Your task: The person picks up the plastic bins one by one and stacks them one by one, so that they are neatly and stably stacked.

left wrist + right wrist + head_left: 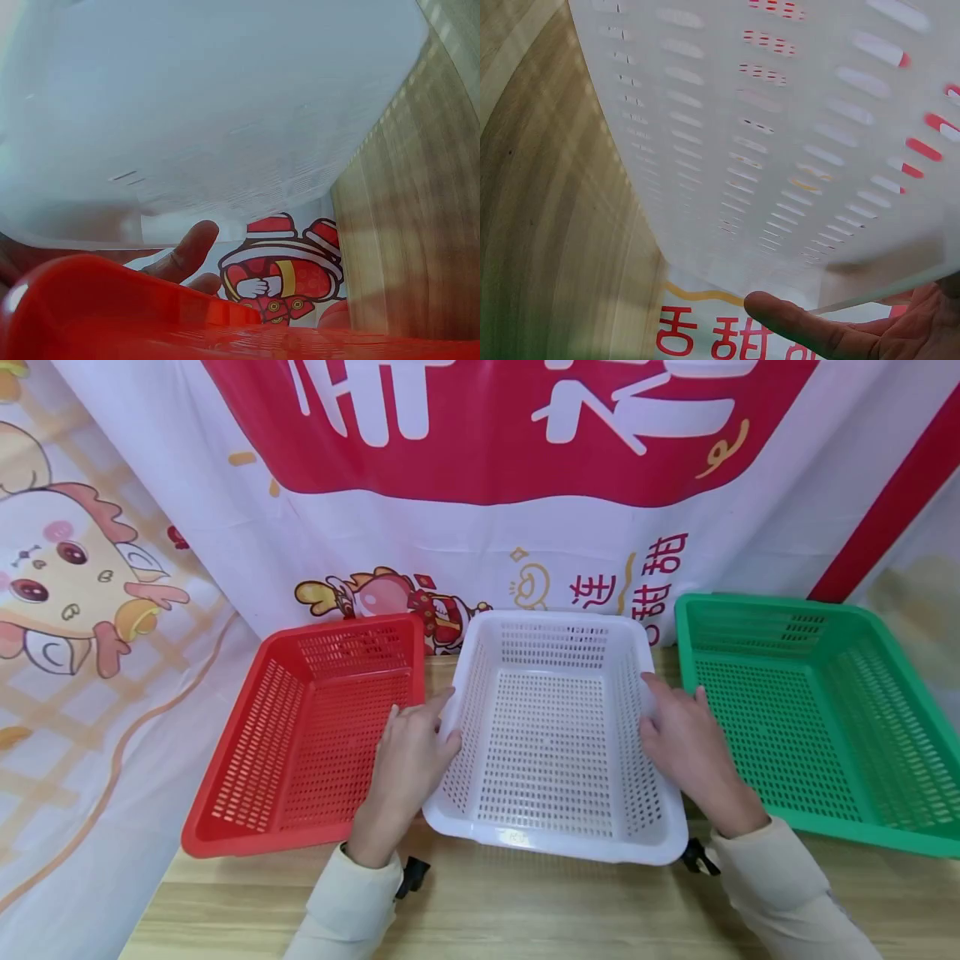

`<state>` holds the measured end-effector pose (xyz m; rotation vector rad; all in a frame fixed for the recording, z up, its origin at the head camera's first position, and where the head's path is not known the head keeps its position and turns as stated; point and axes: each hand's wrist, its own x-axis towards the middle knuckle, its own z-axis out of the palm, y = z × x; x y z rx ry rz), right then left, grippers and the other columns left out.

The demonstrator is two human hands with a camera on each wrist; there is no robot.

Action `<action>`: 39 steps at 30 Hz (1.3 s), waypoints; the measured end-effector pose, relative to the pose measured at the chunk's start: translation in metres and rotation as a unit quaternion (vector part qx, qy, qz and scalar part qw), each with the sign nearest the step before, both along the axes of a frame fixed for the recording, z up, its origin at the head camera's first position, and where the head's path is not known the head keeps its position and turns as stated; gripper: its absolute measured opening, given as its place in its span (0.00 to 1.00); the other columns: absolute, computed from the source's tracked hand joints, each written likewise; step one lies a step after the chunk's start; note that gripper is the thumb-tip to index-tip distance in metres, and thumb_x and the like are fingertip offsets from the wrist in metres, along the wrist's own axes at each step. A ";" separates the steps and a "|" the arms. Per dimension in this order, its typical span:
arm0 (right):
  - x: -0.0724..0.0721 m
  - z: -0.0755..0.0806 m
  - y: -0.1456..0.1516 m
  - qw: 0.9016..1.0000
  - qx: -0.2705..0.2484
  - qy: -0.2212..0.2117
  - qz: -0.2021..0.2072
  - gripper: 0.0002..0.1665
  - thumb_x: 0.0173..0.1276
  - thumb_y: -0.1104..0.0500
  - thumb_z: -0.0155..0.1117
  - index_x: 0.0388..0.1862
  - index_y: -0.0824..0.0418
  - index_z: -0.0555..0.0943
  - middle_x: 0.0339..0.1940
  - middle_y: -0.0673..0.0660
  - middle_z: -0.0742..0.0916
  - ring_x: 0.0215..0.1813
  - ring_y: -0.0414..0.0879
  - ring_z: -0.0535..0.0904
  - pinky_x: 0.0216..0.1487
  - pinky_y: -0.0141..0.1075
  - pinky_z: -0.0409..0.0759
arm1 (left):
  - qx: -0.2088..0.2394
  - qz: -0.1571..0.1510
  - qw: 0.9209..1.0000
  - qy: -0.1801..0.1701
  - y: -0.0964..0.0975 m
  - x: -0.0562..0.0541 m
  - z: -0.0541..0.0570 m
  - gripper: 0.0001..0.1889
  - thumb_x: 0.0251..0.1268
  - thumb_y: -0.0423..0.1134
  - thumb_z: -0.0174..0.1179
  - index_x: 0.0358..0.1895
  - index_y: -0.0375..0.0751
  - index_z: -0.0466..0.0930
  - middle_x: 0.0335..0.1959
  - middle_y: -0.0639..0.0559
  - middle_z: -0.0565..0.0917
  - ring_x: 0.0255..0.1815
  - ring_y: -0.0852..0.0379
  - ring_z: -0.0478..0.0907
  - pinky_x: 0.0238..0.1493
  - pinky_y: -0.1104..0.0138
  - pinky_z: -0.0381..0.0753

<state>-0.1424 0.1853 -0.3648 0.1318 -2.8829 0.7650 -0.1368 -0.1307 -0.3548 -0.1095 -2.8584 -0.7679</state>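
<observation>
One white basket [555,848] in hand, middle of a row of three, at the desk. Left hand [411,747] grips its left rim and right hand [690,739] its right rim, thumbs on the inner side, fingers going under the lip in the wrist views. Can't tell whether its base sits flat or is slightly raised.

Red basket [262,844] stands on its left, green basket [862,831] on its right, both near but with a gap at the far end; neither is gripped. All three upright, open side up.

Progress, my read: if the work is lining up baskets, it's mostly done. Order red, white, green is there and the white one looks about in line. Left: any last squaring of it, then letting go; neither hand is off yet.

Outward: wooden desk [540,914] in front, printed cloth [480,556] hanging behind the row.
</observation>
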 end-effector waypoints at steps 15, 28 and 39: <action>-0.001 0.012 0.001 0.996 -0.090 0.007 -0.018 0.34 0.77 0.68 0.56 0.80 0.74 0.64 0.63 0.80 0.77 0.52 0.71 0.82 0.44 0.60 0.90 | 0.140 -0.002 0.989 -0.036 -0.008 0.002 0.006 0.38 0.65 0.34 0.72 0.79 0.41 0.69 0.47 0.39 0.90 0.28 0.53 0.84 0.26 0.70 0.86; 0.003 0.018 -0.002 0.987 -0.156 0.028 -0.018 0.33 0.81 0.67 0.53 0.82 0.70 0.63 0.67 0.77 0.75 0.53 0.71 0.84 0.45 0.62 0.90 | 0.203 0.006 0.977 -0.065 -0.011 0.005 0.016 0.39 0.66 0.32 0.69 0.80 0.43 0.67 0.43 0.40 0.82 0.29 0.52 0.87 0.29 0.65 0.90; 0.007 0.026 -0.002 0.985 -0.170 0.020 -0.010 0.33 0.84 0.63 0.50 0.84 0.66 0.61 0.71 0.75 0.73 0.54 0.72 0.85 0.43 0.57 0.91 | 0.274 -0.008 0.957 -0.098 -0.016 0.012 0.026 0.42 0.67 0.34 0.69 0.83 0.50 0.63 0.59 0.41 0.81 0.37 0.45 0.93 0.33 0.56 0.93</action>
